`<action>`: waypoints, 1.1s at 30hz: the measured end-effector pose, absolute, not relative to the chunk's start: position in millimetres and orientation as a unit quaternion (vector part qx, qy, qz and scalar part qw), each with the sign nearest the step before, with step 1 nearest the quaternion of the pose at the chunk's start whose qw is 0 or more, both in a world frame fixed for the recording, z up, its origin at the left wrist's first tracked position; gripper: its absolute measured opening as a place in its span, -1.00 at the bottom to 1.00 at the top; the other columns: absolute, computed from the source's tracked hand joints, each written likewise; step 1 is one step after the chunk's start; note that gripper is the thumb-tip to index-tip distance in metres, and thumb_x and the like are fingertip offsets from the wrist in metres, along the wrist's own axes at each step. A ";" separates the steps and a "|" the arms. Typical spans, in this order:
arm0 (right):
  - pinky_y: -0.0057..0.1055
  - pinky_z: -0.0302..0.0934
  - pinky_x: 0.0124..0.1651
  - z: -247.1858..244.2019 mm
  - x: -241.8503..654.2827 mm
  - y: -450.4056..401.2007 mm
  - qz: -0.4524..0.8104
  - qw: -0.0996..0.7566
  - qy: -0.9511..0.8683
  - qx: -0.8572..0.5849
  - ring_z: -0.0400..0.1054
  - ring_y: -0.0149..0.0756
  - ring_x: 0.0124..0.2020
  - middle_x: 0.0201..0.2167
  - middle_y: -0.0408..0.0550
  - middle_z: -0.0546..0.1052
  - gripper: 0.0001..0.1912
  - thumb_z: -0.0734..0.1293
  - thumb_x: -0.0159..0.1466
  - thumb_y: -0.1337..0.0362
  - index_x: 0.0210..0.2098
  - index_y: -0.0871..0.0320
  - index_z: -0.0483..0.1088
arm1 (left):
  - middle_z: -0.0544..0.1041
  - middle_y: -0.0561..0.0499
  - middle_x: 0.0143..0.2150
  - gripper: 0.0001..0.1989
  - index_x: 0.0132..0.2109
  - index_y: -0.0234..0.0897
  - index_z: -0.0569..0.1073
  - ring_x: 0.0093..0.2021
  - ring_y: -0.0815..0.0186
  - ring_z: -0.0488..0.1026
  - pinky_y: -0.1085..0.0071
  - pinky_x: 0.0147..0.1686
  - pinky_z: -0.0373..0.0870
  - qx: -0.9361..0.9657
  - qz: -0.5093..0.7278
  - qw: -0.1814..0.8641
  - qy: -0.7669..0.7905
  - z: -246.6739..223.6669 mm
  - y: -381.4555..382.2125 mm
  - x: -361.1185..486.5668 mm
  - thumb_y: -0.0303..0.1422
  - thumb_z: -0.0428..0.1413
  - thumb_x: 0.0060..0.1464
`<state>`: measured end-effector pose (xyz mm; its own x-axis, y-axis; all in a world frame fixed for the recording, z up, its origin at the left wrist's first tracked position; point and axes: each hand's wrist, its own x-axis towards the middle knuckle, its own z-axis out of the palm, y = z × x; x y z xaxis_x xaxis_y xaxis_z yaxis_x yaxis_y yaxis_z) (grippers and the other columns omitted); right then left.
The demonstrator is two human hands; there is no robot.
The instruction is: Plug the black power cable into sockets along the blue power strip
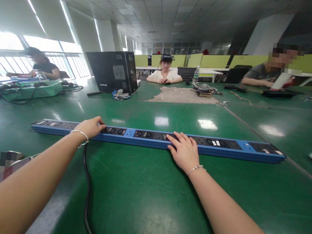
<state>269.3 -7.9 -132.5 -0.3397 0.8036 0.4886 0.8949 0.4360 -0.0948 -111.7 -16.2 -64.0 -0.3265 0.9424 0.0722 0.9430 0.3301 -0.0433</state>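
Note:
A long blue power strip (147,142) with black sockets lies across the green table in front of me. My left hand (90,127) is closed over its left half, fingers wrapped round a dark plug that is mostly hidden by the hand. From under that wrist a black power cord (87,184) runs down toward the near edge of the view. Whether the plug sits fully in a socket cannot be seen. Right of the strip's middle, my right hand (183,150) rests on the top with fingers spread, covering some sockets.
A black computer case (113,72) stands at the back left, with gloves (121,95) beside it. Farther left is a green basket (34,90) with cables. A cardboard sheet (181,96) and a bottle (196,73) are at the back. Several people sit around the table.

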 end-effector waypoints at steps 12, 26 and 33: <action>-0.10 -0.10 0.13 -132.5 269.6 -7.0 -0.094 0.240 -0.813 -0.522 0.09 -0.17 0.15 0.13 -0.15 0.31 -0.62 0.19 0.25 0.13 0.06 -0.17 0.29 | 0.54 -0.12 -0.18 -0.59 -0.09 -0.17 0.36 -0.21 0.12 0.49 0.32 -0.29 0.35 -0.568 -0.013 0.039 -0.822 -69.8 -21.6 -108.4 -0.07 -0.16 0.04; -0.11 -0.08 0.13 -132.2 269.8 -6.8 -0.099 0.232 -0.815 -0.521 0.09 -0.18 0.16 0.14 -0.16 0.30 -0.62 0.19 0.25 0.13 0.07 -0.17 0.29 | 0.54 -0.16 -0.20 -0.62 -0.12 -0.17 0.35 -0.21 0.07 0.48 0.28 -0.29 0.35 -0.562 -0.006 0.028 -0.827 -68.3 -20.7 -100.2 -0.09 -0.15 0.03; -0.11 -0.08 0.14 -133.9 269.7 -5.3 -0.103 0.235 -0.812 -0.525 0.09 -0.19 0.15 0.13 -0.17 0.31 -0.62 0.19 0.25 0.13 0.06 -0.19 0.29 | 0.54 -0.19 -0.21 -0.59 -0.07 -0.18 0.33 -0.21 0.03 0.49 0.22 -0.30 0.34 -0.553 -0.003 0.050 -0.832 -68.7 -27.3 -92.8 -0.10 -0.23 0.09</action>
<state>269.7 -5.3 -133.9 -0.3389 0.8037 0.4892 0.9003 0.4280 -0.0794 -92.8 -27.3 -68.7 -0.3835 0.9195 0.0856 0.9201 0.3884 -0.0500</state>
